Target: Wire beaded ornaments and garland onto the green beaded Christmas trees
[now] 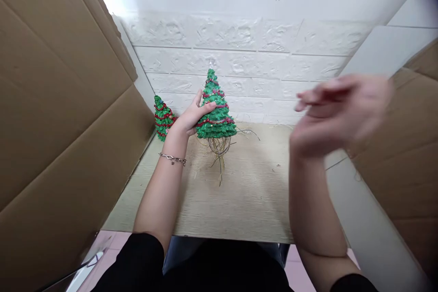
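Observation:
My left hand (192, 115), with a chain bracelet at the wrist, is closed on the left side of a small green Christmas tree (216, 124). The thumb lies across its front. Pink-red garland and tiny beads wind around this upright tree, and a clear piece tops it. Beneath it hang loose wires and yellowish strands (220, 159). Off to the right, my right hand (342, 107) is raised, away from the tree. It is smeared by motion, the fingers bent inward, and I cannot make out anything in them.
A second small Christmas tree (163, 117) with red garland stands at the table's back left, partly behind my left hand. Cardboard panels (68, 100) flank the wooden table (239, 205) on both sides. A white brick-patterned wall (239, 61) closes off the back.

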